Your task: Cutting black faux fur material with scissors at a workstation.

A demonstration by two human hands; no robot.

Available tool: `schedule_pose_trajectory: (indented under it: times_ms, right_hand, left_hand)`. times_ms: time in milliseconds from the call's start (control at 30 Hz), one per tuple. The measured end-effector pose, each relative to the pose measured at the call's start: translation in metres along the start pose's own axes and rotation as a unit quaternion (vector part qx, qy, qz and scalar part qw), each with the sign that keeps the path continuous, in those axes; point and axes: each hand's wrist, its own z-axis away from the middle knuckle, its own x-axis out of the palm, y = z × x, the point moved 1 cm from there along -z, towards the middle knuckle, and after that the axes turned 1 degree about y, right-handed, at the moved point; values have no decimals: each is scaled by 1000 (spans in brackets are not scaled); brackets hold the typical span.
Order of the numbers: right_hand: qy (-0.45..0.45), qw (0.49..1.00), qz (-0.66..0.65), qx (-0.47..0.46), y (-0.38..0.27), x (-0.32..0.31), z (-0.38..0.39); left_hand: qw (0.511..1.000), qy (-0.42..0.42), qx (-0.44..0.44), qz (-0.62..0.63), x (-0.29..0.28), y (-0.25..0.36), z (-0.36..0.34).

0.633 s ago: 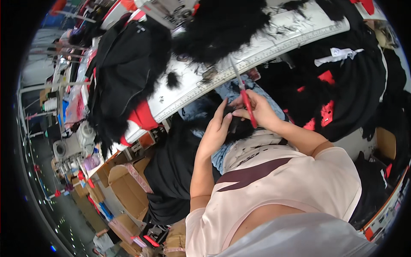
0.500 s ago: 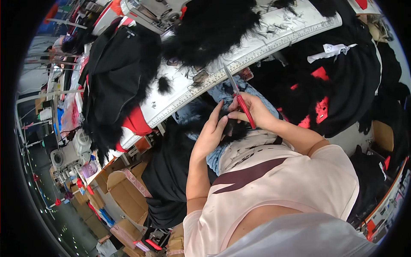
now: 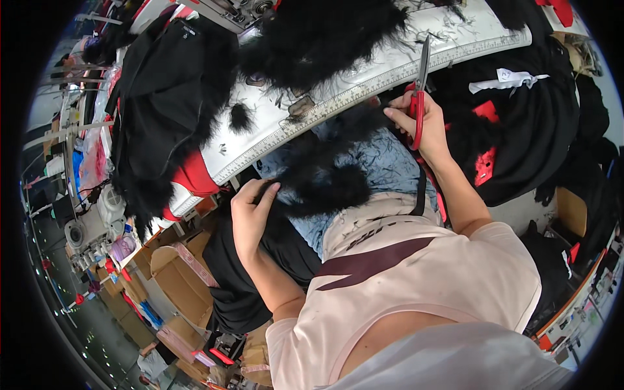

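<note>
My left hand [image 3: 252, 211] pinches one end of a black fluffy strip [image 3: 338, 188], fur or feather trim, above my lap. The strip stretches across the blue denim [image 3: 383, 159] on my lap toward my right hand [image 3: 430, 133]. Red-handled scissors [image 3: 418, 114] sit in the right hand's grip, blades pointing up and away over the table edge. Thumb and fingertip of that same hand also close near the strip's upper end; whether they grip it is hard to make out. Loose black fibres are scattered over the denim.
A white table with a ruler edge [image 3: 286, 143] runs across, bearing a black fluffy pile [image 3: 318, 45] and a black garment [image 3: 175, 91]. Part of a sewing machine [image 3: 234, 10] stands at the back. Black cloth with red pieces [image 3: 484, 166] lies right; cardboard boxes [image 3: 179, 276] stand lower left.
My hands have moved apart, the left one leftward, the right one up and right with the scissors. The black fluffy strip, bunched between them before, is now stretched out.
</note>
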Motion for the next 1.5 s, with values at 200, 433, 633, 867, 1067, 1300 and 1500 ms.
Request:
schedule_pose_trajectory:
  times_ms: [200, 433, 633, 867, 1067, 1300, 1500]
  right_hand:
    - [-1, 1000, 6, -24, 5, 8, 0]
    - [11, 999, 19, -49, 5, 20, -1]
    - [-11, 998, 31, -53, 8, 29, -2]
    - [18, 999, 43, -22, 2, 56, -4]
    - [55, 992, 38, -109, 21, 72, -13]
    - [69, 977, 75, -185, 22, 68, -15]
    - [48, 990, 71, -109, 19, 68, -14]
  left_hand:
    - [999, 37, 0, -9, -4, -2, -2]
    - [999, 49, -14, -9, -10, -7, -3]
    - [998, 62, -29, -10, -16, -15, -1]
    - [997, 76, -33, -9, -28, -22, -2]
    - [993, 109, -18, -40, -30, -24, -1]
    - [978, 183, -7, -97, -23, -36, -2]
    - [975, 187, -37, -118, -24, -39, 3]
